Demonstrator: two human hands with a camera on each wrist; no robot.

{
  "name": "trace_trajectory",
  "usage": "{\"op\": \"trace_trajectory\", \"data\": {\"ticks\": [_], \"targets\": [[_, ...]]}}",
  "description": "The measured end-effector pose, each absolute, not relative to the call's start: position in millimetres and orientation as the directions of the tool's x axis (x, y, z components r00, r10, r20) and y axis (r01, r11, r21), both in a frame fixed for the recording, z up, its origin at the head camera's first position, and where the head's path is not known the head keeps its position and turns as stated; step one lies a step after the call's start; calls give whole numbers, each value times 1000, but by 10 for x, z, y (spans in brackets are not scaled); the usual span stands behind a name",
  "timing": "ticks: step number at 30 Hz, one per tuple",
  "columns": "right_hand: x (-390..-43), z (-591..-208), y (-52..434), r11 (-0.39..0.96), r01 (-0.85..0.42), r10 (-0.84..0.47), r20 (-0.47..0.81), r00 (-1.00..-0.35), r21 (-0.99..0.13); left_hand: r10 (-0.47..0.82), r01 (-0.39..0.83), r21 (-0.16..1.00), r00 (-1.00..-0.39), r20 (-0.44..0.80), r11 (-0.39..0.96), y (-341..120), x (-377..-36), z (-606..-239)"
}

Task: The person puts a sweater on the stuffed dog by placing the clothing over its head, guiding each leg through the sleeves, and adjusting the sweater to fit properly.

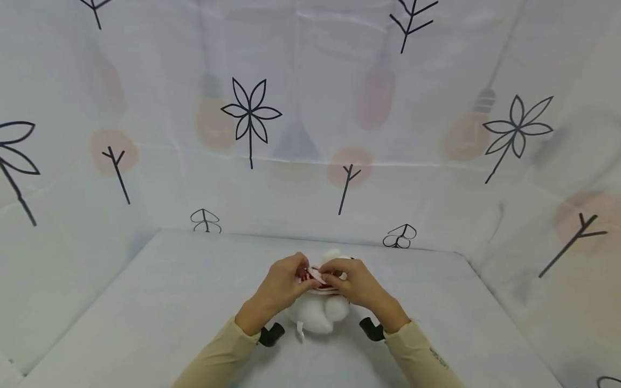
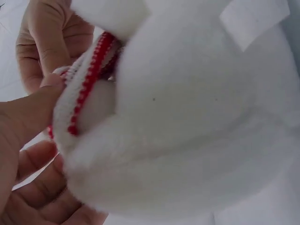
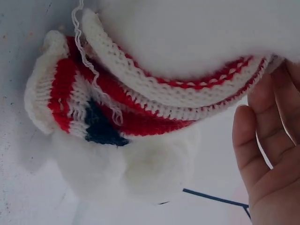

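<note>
A white plush toy [image 1: 312,312] lies on the table between my hands, wearing a knitted garment [image 3: 154,101] striped red and white with a dark blue patch. My left hand [image 1: 281,280] pinches the garment's edge, thumb on the knit band in the left wrist view. From the other side my right hand [image 1: 356,280] grips the knit at the toy's upper part, its fingertips partly hidden. A loose white yarn strand [image 3: 96,79] dangles over the stripes. On the toy's body a white fabric tag [image 2: 255,21] sticks out.
The table [image 1: 160,323] has a pale cover. Behind it hangs a white curtain [image 1: 301,188] printed with plants and lamps. Black camera mounts [image 1: 271,335] sit below both wrists, close beside the toy.
</note>
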State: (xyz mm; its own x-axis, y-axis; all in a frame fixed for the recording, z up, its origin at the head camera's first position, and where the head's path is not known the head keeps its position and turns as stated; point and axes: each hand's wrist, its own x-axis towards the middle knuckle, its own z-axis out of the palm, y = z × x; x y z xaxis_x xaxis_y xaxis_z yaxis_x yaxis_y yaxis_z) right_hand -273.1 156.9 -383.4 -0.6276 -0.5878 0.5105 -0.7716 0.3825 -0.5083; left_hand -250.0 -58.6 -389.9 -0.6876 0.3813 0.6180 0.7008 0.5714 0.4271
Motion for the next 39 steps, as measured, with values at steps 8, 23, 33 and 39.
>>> {"op": "trace_trajectory", "data": {"ticks": [8,23,33,39], "targets": [[-2694,-3867,1583,386,-815,-669,477,-570,-432,438,745,358,-636,636,563,-524,-2450,-3923],[-2682,-3862,1622,340,-885,-631,621,-465,-318,391,816,307,-521,759,491,-424,-2407,-4013],[-2715,-3883,1669,278,-884,-549,693,-467,-376,393,833,321,-508,766,451,-401,-2394,-4006],[-2704,-3860,1716,321,-809,-480,652,-587,-492,413,834,317,-511,754,452,-381,-2370,-3990]]}}
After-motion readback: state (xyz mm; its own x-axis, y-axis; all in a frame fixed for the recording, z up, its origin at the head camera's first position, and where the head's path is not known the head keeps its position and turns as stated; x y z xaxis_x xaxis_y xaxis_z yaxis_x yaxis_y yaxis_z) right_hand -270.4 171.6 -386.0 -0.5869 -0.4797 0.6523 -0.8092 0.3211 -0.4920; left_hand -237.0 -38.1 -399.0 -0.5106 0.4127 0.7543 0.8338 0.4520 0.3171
